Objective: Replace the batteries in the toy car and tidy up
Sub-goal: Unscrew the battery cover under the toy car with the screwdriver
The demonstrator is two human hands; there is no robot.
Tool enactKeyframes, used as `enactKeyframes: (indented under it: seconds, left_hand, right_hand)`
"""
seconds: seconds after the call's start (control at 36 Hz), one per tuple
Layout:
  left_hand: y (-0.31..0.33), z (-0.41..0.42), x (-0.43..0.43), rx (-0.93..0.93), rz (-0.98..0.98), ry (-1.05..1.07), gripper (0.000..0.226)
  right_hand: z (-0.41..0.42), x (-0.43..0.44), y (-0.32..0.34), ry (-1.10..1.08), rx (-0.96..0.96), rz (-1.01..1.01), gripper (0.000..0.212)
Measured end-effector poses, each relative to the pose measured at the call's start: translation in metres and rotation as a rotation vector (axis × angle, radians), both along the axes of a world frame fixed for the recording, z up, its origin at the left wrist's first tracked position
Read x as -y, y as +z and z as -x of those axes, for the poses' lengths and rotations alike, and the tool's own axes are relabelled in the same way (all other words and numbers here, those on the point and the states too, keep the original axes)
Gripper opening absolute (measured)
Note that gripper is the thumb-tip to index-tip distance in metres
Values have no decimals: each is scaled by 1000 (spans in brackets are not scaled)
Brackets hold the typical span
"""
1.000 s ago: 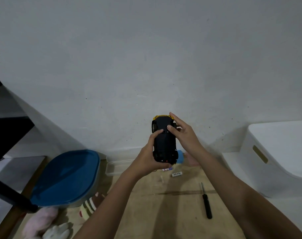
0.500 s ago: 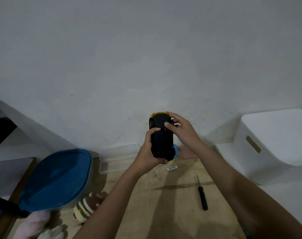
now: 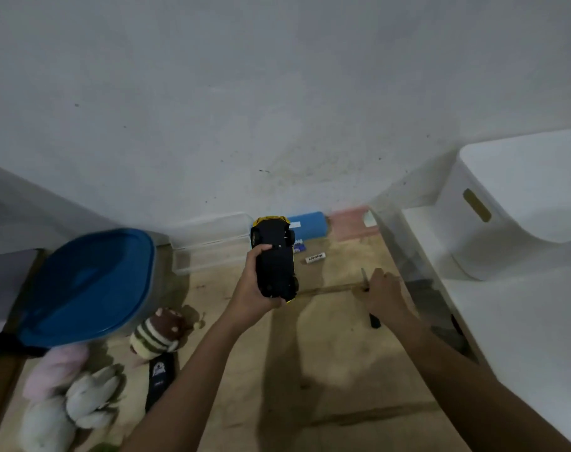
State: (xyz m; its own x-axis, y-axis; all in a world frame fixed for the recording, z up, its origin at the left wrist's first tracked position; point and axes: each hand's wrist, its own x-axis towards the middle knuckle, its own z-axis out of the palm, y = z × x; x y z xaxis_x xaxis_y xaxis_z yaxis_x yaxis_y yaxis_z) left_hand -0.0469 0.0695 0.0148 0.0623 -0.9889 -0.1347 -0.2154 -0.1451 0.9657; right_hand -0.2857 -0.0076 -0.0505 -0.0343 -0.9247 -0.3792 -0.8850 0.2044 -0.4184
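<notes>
Left hand (image 3: 256, 288) grips the toy car (image 3: 275, 259), black underside up. Right hand (image 3: 383, 290) is down on the floor, fingers apparently closed around the screwdriver (image 3: 373, 319), though blur makes that uncertain.

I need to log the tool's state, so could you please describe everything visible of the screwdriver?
The screwdriver lies on the tan floor, right of the toy car. Its thin metal shaft points away toward the wall; its black handle end pokes out nearer the person. The right hand is down over its middle, fingers curled around it, hiding most of the length. Whether it is lifted yet cannot be told.
</notes>
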Motion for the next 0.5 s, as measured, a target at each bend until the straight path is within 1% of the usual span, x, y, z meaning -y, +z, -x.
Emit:
enactKeyframes:
  seconds: [0.06, 0.14, 0.19, 0.25, 0.33, 0.42, 0.5]
  left_hand:
    - [-2, -2, -5, -7, -8, 20, 91]
    - [-3, -7, -9, -21, -10, 49, 93]
    - [-1, -11, -12, -33, -10, 62, 94]
    - [4, -14, -13, -34, -2, 67, 94]
    - [17, -16, -11, -33, 29, 87, 92]
    - [32, -20, -7, -34, 84, 106, 92]
    - [48, -24, -3, -55, 143, 139, 89]
  right_hand:
    - [2, -9, -14, -49, 4, -18, 37]
    - [-5, -11, -22, -2, -9, 61, 17]
    - [-10, -10, -20, -11, 55, 106, 10]
    - [-17, -7, -11, -24, 209, 132, 8]
    - [-34, -2, 19, -13, 514, 125, 11]
    - [-56, 8, 57, 23, 731, 213, 6]
    - [-77, 18, 96, 56, 924, 292, 16]
